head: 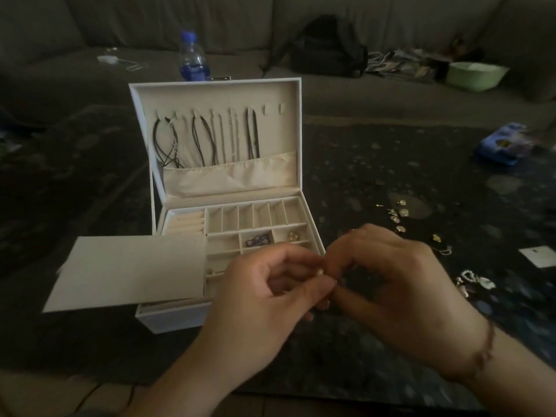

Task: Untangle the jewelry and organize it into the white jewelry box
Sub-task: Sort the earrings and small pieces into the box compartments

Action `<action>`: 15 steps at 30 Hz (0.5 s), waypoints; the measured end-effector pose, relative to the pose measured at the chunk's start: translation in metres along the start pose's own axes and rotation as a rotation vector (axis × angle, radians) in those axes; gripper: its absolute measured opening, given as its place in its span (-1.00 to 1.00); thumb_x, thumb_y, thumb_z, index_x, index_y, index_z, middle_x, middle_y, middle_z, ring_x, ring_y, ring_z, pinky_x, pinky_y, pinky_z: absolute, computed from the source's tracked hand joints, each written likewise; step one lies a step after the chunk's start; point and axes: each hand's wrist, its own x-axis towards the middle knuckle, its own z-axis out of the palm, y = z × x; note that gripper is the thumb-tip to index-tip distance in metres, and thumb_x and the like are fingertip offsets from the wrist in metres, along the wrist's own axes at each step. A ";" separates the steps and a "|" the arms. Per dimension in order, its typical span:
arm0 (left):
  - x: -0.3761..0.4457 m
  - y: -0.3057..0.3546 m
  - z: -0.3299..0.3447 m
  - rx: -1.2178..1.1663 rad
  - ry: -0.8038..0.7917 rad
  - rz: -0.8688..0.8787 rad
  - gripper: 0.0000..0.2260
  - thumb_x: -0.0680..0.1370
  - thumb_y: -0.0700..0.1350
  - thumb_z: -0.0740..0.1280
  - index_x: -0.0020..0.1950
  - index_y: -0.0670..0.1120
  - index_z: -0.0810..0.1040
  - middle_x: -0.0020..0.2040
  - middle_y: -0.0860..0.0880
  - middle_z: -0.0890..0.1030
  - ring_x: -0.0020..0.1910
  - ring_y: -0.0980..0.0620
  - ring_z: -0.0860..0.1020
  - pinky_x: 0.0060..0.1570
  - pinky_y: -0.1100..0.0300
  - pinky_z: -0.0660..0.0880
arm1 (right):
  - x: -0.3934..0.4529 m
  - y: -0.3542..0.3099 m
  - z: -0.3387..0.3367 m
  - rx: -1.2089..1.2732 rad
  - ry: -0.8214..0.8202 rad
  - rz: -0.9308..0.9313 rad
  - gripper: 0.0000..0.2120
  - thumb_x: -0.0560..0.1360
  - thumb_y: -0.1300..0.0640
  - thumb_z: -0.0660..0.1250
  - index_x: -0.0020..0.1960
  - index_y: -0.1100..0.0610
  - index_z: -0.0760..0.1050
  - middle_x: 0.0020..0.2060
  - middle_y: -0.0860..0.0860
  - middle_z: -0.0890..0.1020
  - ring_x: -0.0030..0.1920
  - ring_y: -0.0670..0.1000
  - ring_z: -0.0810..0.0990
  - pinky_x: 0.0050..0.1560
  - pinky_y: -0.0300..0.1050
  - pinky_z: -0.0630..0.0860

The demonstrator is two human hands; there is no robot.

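The white jewelry box (156, 212) stands open on a dark table, with several cord and chain necklaces (207, 136) hung inside its lid. Its tray has a blue piece (257, 238) and a gold piece (293, 236) in separate compartments. My left hand (264, 293) and my right hand (394, 284) meet in front of the box's right corner, fingers pinched together on a small pale piece of jewelry (320, 271). Loose earrings (398, 213) and a beaded piece (475, 279) lie on the table to the right.
A white card (129, 272) leans over the box's left front. A water bottle (192, 58) stands behind the lid. On the sofa behind lie a black bag (331, 46) and a green bowl (475, 75). A blue pack (502, 142) and white tag (540, 256) sit at right.
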 end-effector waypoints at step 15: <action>0.024 -0.008 -0.003 0.252 0.237 0.146 -0.92 0.47 -0.05 0.46 -0.05 0.06 0.67 -0.17 0.18 0.67 -0.12 0.15 0.62 -0.17 0.37 0.53 | 0.022 0.078 0.020 -0.488 -0.337 0.406 -0.72 0.55 0.02 0.32 0.23 -0.23 0.48 0.13 -0.21 0.55 0.23 -0.12 0.38 0.22 -0.17 0.37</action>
